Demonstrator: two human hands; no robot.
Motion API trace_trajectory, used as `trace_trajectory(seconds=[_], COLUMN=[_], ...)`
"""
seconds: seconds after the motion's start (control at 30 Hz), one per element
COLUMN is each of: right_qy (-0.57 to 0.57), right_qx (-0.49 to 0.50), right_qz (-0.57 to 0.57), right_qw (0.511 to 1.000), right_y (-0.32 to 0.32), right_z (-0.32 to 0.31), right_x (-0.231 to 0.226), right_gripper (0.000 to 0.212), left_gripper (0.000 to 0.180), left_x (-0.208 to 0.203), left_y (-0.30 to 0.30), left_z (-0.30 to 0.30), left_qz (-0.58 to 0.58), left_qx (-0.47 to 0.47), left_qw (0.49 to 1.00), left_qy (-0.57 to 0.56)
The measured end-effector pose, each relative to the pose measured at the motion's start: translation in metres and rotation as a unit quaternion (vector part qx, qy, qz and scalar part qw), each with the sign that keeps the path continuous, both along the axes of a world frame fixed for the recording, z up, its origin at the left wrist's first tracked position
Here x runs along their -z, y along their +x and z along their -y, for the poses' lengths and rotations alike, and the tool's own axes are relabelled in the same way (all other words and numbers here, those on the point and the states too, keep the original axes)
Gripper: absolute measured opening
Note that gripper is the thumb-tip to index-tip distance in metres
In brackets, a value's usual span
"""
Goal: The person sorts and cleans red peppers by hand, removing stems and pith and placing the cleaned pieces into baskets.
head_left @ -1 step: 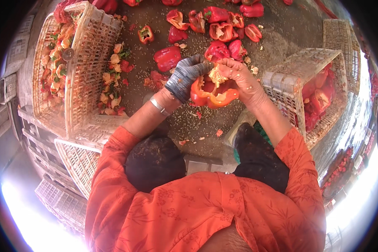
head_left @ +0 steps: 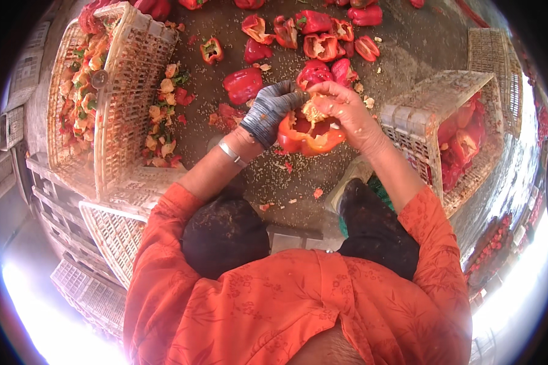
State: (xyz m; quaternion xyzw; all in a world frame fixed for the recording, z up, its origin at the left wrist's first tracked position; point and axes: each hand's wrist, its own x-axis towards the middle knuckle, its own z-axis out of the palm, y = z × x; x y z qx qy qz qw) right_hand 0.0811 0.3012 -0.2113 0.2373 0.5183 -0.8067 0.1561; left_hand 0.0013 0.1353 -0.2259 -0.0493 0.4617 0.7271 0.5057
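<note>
In front of me an opened red bell pepper (head_left: 315,144) is held between both hands, its hollow side showing. My left hand (head_left: 271,114), in a grey glove with a bracelet at the wrist, is closed on the pepper's left edge. My bare right hand (head_left: 352,115) is closed at the right side, its fingers bent over the pale seed core (head_left: 312,113) inside. Loose seeds cling to the skin of that hand. The fingers partly hide the pepper's far edge, so I cannot tell whether the core is still attached.
At left, a tipped plastic crate (head_left: 134,73) holds pepper cores, with more cores (head_left: 158,112) spilled beside it. Another tipped crate (head_left: 417,103) at right holds red pepper pieces (head_left: 463,146). Whole and cut peppers (head_left: 243,84) lie on the seed-strewn floor (head_left: 280,188) ahead.
My right fingers have shifted slightly down over the seed core, covering more of it. The pepper has moved barely, and my left hand stays almost in place.
</note>
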Motion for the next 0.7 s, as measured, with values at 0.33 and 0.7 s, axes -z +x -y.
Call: trace_trajectory(seconds=[0.33,0.7], right_qy=[0.543,-0.086], right_qx=[-0.297,0.136], right_qz=[-0.13,0.04], right_qw=[0.775,0.986], right_y=[-0.004,0.005], right_z=[0.01,-0.002], right_x=[-0.01,0.021], right_gripper=[0.041,0.025], left_gripper=[0.009,0.011], left_x=[-0.002,0.007], left_y=[0.003,0.011], left_z=[0.001,0.003], left_qz=[-0.038,0.1], left_qx=[0.057,-0.005], left_qw=[0.996,0.995], left_qy=[-0.049,0.004])
